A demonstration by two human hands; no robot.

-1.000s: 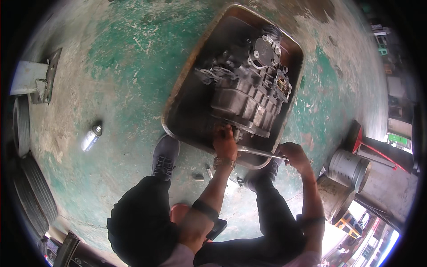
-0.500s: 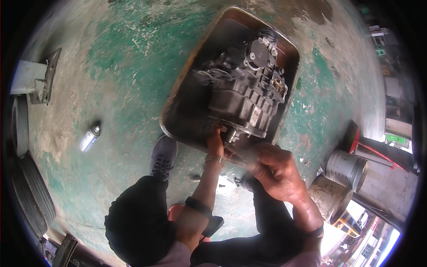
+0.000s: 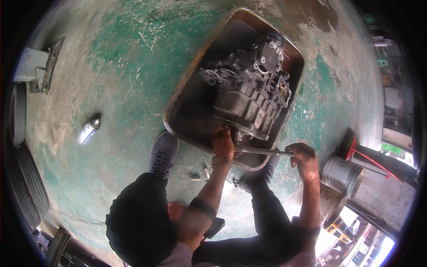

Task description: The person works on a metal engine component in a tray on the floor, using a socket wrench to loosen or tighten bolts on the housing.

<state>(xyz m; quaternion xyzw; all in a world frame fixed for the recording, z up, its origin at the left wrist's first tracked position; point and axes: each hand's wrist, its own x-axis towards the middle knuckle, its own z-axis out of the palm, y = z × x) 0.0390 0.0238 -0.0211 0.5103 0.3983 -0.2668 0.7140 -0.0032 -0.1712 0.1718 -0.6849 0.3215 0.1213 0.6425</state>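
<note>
A grey gearbox (image 3: 242, 100) lies on its side in a large rusty metal tray (image 3: 180, 86) on the floor. My left hand (image 3: 222, 143) is at the near end of the gearbox, by its flange, fingers closed and their tips partly hidden. Just right of it, a short shaft (image 3: 237, 134) sticks out of the gearbox. A long chrome wrench (image 3: 262, 151) stretches from beside my left hand across the tray's near rim; its head is hidden in part. My right hand (image 3: 304, 156) is closed on the wrench's far right end.
A spray can (image 3: 89, 131) lies on the floor at left. Small metal parts (image 3: 195, 177) lie between my feet. Buckets (image 3: 340, 175) and a red-edged stand (image 3: 356, 144) are at right. Tyres (image 3: 29, 182) and a steel post base (image 3: 44, 66) line the left side.
My right hand has moved right, from close to my left hand out to the wrench's end. The wrench, blurred before, now shows plainly across the rim. My left hand stays by the flange.
</note>
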